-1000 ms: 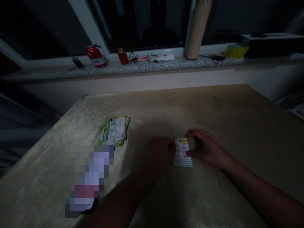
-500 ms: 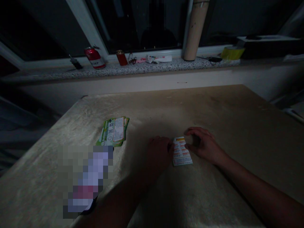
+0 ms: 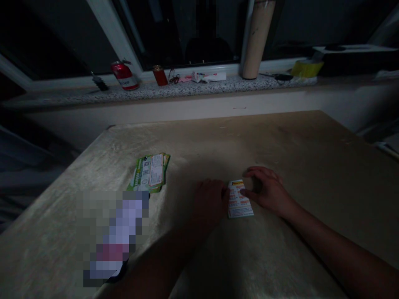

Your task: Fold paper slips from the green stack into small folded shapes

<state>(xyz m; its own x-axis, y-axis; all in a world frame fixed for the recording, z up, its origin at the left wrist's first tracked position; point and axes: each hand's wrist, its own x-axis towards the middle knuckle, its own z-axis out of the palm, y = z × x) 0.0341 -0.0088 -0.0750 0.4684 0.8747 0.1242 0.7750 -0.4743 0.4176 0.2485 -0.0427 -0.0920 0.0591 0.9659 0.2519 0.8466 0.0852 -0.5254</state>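
A small white card with orange print [image 3: 239, 200] lies flat on the beige table [image 3: 280, 141]. My left hand [image 3: 209, 203] rests at the card's left edge, fingers curled down against it. My right hand [image 3: 267, 189] sits at the card's right and top edge, with thumb and fingers bent and their tips touching the card. The card stays on the table between both hands. A short stack of green and white cards [image 3: 149, 172] lies to the left, apart from both hands.
A blurred-out flat object [image 3: 114, 236] lies at the table's near left. The stone window sill [image 3: 193, 89] behind holds a red can [image 3: 124, 76], a small red container [image 3: 160, 75], a tall beige tube [image 3: 257, 39], yellow tape [image 3: 307, 68] and small clutter.
My right hand has drawn in closer to the card, its fingers now touching the card's upper right edge. The card has shifted slightly. My left hand has barely moved.
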